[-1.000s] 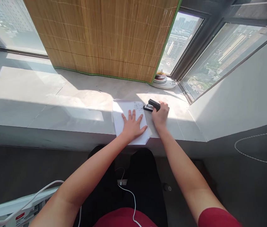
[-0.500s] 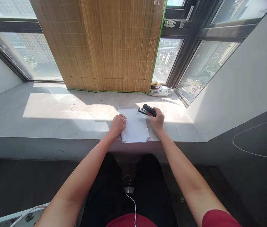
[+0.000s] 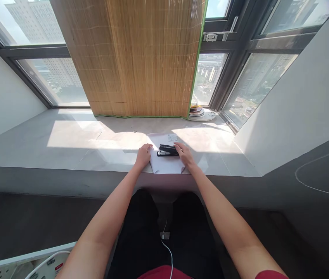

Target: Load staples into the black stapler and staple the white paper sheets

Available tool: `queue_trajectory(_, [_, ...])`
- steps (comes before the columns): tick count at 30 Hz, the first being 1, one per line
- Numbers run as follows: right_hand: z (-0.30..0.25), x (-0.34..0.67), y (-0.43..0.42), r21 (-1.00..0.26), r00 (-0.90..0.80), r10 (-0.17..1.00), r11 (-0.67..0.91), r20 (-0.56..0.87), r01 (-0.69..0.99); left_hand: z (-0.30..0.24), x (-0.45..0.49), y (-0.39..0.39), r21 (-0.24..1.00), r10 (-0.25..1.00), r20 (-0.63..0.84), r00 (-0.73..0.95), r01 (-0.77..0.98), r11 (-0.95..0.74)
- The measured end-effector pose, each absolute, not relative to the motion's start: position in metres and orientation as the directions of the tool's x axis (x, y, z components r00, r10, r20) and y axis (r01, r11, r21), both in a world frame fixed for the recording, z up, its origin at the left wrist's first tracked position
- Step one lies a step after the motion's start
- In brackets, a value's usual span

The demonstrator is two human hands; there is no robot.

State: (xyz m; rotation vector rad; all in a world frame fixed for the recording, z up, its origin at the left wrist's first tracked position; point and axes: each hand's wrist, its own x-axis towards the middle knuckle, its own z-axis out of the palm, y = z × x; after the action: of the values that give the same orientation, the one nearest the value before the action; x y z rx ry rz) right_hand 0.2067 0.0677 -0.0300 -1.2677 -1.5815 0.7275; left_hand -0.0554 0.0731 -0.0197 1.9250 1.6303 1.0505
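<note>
Grey stone window-ledge surface (image 3: pixel 65 155), bearing white paper sheets (image 3: pixel 166 166) at near edge, black stapler (image 3: pixel 167 150) atop. Left hand (image 3: pixel 143 155): fingers curled on sheets' left edge. Right hand (image 3: pixel 184 154): fingers gripping stapler. Risk: overhanging sheets may skew.

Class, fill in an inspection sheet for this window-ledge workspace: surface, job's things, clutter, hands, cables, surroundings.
Surface: grey ledge, partly sunlit.
Job's things: paper at the near edge; stapler lying on it.
Clutter: stacked plates in the far corner.
Hands: left hand curled at paper's left edge; right hand holds stapler's right end.
Cables: white cable over the lap; second cable lower left.
Surroundings: bamboo blind, windows, wall.
</note>
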Motion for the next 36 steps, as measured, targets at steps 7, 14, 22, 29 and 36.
queue_trajectory(7, [-0.039,0.207,0.08,-0.922,-0.008,0.975,0.211,0.22,0.325,-0.021,-0.056,0.076,0.86,0.97,0.237,-0.053,0.477,-0.183])
queue_trajectory(14, [-0.023,0.217,0.084,-0.967,-0.077,0.989,0.14,0.126,0.214,-0.022,-0.058,0.08,0.96,0.967,0.225,-0.123,0.196,-0.199])
queue_trajectory(22, [-0.006,0.198,0.075,-0.851,-0.27,0.923,0.363,0.273,0.38,-0.013,-0.059,0.071,0.944,0.955,0.118,-0.274,-0.267,-0.193])
queue_trajectory(29, [0.024,0.149,0.026,-0.43,-0.322,0.654,0.719,0.685,0.546,0.012,-0.047,0.064,0.607,0.942,-0.303,-0.144,-0.791,0.074])
queue_trajectory(36, [0.045,0.129,0.006,-0.29,-0.557,0.585,0.796,0.589,0.531,0.012,-0.054,0.063,0.828,0.978,-0.155,-0.143,-0.559,0.05])
